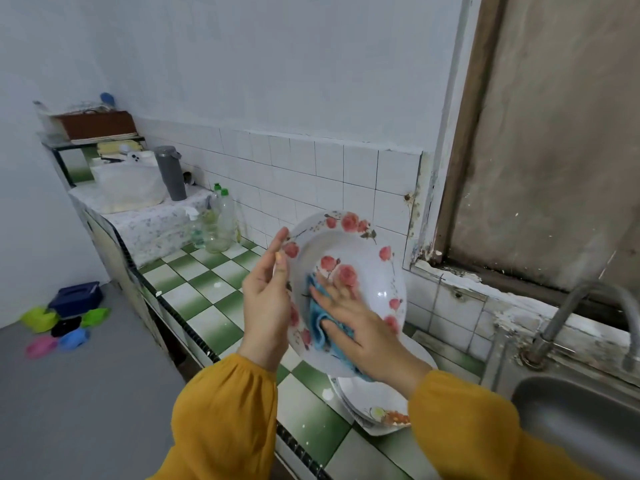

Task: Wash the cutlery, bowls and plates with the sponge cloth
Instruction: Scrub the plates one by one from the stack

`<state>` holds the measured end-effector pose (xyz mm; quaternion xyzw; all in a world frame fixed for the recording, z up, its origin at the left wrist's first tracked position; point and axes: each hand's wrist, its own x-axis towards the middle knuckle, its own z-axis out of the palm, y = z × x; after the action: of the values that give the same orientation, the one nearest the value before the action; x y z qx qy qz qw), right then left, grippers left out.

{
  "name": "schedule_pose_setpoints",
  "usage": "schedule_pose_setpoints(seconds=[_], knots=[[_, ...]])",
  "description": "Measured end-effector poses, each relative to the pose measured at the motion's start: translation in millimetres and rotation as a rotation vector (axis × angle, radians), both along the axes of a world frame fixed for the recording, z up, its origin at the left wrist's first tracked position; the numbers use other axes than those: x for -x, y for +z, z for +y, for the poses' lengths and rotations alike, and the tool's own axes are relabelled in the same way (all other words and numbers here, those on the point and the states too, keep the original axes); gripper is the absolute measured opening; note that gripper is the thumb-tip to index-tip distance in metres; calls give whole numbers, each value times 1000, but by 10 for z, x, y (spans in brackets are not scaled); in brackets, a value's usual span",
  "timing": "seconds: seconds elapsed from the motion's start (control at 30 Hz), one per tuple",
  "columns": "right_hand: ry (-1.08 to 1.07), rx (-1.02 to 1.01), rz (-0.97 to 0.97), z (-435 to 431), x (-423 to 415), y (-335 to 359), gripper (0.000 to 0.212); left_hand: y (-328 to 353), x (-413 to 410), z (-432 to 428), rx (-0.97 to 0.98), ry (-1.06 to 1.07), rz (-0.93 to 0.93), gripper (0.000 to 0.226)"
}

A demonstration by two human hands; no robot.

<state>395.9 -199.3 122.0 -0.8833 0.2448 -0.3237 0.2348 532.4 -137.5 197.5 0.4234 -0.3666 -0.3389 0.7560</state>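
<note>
As it hangs above the green-checked tiled counter [204,296], left of the steel sink [571,420], a rose-patterned plate [356,244] is being wiped by hand.

The plate stands nearly on edge, hollow face toward the person. It looks oval, with its long axis running from the top rim down toward the stack of plates [377,407] on the counter just beneath. Whether it is truly oval or a round one seen aslant I cannot tell. The left hand [266,303] pinches the left rim, thumb in front and fingers straight behind. The right hand [360,323] lies flat, fingers spread, pressing the blue sponge cloth [317,323] against the lower inner face. To do this well, I judge, the rim grip must brace against the push, and the cloth should sweep the whole hollow, the rim, then the back.
</note>
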Motion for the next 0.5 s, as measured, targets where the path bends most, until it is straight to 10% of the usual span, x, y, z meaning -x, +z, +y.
schedule_pose_setpoints(seconds=[0.2,0.33,0.5], knots=[[-491,15,-247,-297,126,-44,52,-144,262,90,21,-84,-73,33],[-313,-31,-398,45,-147,124,56,-183,452,116,23,-109,-168,33],[-281,324,-115,-78,32,-249,56,-169,224,110,32,-114,-53,34]])
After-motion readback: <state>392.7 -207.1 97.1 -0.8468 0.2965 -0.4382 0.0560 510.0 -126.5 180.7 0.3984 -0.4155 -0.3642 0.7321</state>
